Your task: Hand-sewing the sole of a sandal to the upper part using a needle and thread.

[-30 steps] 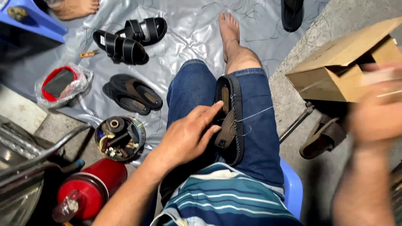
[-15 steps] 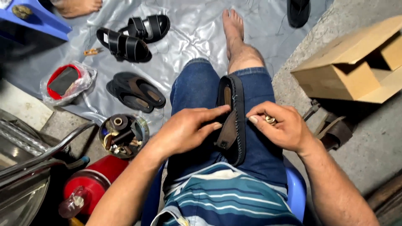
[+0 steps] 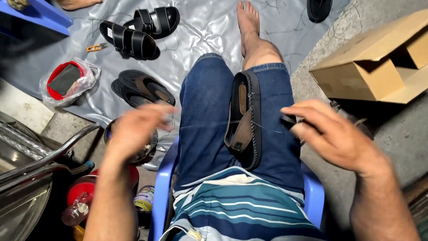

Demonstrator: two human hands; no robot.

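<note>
Sandal (image 3: 244, 118), dark with brown strap, lies on the lap, thread (image 3: 200, 125) stretched sideways; both grips blurred, cannot tell.

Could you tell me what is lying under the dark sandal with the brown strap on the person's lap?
The sandal rests on the right thigh of the blue denim shorts. A thin thread stretches sideways from it. The fabric directly beneath the sole is covered.

Both hands motion-blurred; left hand (image 3: 136, 129) hides tin beneath; cardboard box (image 3: 370, 67) cut off right.
</note>
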